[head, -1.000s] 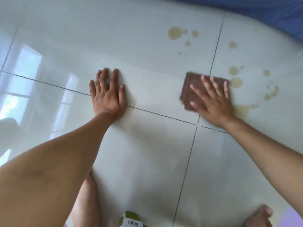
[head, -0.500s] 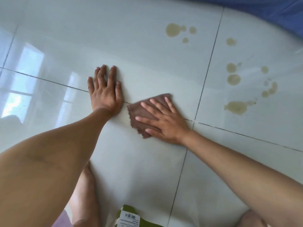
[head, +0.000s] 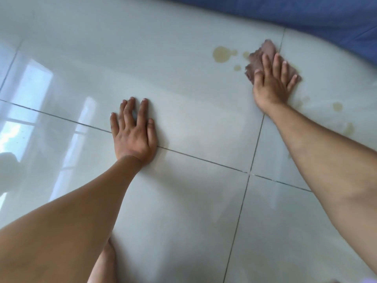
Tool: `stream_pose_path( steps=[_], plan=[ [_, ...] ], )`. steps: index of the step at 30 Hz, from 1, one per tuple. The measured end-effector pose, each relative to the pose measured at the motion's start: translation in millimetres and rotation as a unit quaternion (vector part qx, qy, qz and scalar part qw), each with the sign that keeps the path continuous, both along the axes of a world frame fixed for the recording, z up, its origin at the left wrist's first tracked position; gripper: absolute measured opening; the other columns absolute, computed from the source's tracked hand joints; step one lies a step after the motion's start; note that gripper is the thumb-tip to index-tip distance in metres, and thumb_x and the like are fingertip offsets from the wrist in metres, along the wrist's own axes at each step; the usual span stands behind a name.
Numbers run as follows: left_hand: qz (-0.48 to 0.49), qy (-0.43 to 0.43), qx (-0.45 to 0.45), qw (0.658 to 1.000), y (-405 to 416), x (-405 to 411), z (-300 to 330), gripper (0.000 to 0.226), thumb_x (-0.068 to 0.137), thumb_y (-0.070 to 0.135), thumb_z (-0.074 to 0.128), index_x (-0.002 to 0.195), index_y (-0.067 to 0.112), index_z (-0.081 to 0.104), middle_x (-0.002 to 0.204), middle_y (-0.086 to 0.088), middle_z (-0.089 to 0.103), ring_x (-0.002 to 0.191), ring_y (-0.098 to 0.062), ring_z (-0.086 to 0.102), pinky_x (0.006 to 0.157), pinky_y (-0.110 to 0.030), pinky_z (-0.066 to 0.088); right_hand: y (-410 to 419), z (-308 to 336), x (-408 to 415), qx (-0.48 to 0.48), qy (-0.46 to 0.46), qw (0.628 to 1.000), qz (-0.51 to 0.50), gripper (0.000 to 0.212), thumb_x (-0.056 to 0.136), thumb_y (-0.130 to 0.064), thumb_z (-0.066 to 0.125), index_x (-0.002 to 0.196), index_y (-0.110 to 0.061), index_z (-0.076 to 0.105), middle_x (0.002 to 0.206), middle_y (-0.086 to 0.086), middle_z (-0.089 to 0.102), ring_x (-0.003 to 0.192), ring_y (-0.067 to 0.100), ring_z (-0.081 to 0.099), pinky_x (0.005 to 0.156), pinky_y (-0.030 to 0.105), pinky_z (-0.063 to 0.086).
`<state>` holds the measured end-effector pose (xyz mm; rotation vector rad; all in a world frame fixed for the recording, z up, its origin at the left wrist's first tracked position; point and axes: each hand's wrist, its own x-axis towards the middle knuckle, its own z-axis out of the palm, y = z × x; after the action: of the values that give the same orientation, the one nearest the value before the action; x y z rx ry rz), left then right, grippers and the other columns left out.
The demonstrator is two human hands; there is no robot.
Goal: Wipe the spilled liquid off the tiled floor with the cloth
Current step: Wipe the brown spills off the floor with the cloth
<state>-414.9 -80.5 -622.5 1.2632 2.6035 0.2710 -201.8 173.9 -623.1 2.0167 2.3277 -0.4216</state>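
A brown cloth [head: 257, 58] lies crumpled on the glossy pale tiled floor [head: 183, 99] at the upper right. My right hand [head: 272, 82] presses flat on the cloth, fingers spread, covering most of it. Just left of the cloth sits a yellowish puddle [head: 221, 54] with smaller drops [head: 237, 67] beside it. More faint yellow drops [head: 337, 106] lie to the right of my right forearm. My left hand [head: 133, 132] rests flat on the floor at the centre, fingers apart, holding nothing.
A blue fabric [head: 306, 15] borders the floor along the top right. Dark grout lines [head: 248, 173] cross below my hands. My bare leg [head: 104, 264] shows at the bottom edge. Window light reflects on the tiles at the left.
My right hand slid the cloth from beside my left hand up and to the right, onto the spill near the blue fabric. Several drops on the right tile have faded. The left hand stayed put.
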Motion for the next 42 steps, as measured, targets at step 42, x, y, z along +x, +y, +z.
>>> stream_pose_path(
  steps=[42],
  plan=[
    [0.004, -0.026, -0.002, 1.000, 0, -5, -2, 0.060, 0.095, 0.035, 0.018, 0.153, 0.016, 0.018, 0.161, -0.001, 0.017, 0.150, -0.018, 0.007, 0.121, -0.042, 0.000, -81, -1, 50, -0.001, -0.077, 0.879, 0.470, 0.056, 0.091, -0.066, 0.005, 0.143, -0.049, 0.010, 0.157, 0.001, 0.015, 0.144, 0.033, 0.019, 0.113, 0.061, 0.001]
  ],
)
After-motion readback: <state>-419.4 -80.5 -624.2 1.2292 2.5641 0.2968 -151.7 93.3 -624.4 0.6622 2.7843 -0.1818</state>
